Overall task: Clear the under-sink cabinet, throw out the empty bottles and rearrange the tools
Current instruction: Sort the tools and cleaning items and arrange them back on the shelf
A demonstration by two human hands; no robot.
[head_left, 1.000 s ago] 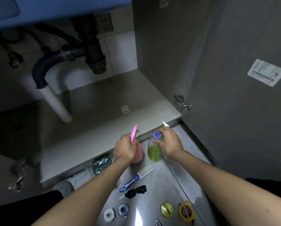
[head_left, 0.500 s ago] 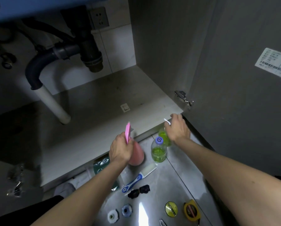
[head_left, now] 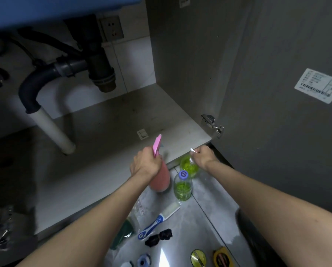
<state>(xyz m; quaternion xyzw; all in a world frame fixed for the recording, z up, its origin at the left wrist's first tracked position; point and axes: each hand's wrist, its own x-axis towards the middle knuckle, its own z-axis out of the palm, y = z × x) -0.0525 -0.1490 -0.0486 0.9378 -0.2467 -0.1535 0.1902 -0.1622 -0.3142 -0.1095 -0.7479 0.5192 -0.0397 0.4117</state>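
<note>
Brush (head_left: pixel 158 221) lying on the floor nearest, below the capped bottle (head_left: pixel 182 186). Left hand (head_left: pixel 145 165) gripping the pink spray bottle (head_left: pixel 160 178) just left of it; right hand (head_left: pixel 204 156) clamping the green pump bottle (head_left: pixel 189 166) just beyond. Cabinet shelf (head_left: pixel 107 132) sitting farther back.

Grey tiled floor (head_left: pixel 209 212), open grey cabinet door (head_left: pixel 277 132), white back wall (head_left: pixel 136 64), dim light.

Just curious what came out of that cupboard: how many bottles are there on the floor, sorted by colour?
Pink spray bottle, gripped by the left hand: 1
Bottles of green liquid: 2, one with a purple cap, one with a white pump held by the right hand
Total: 3
</note>
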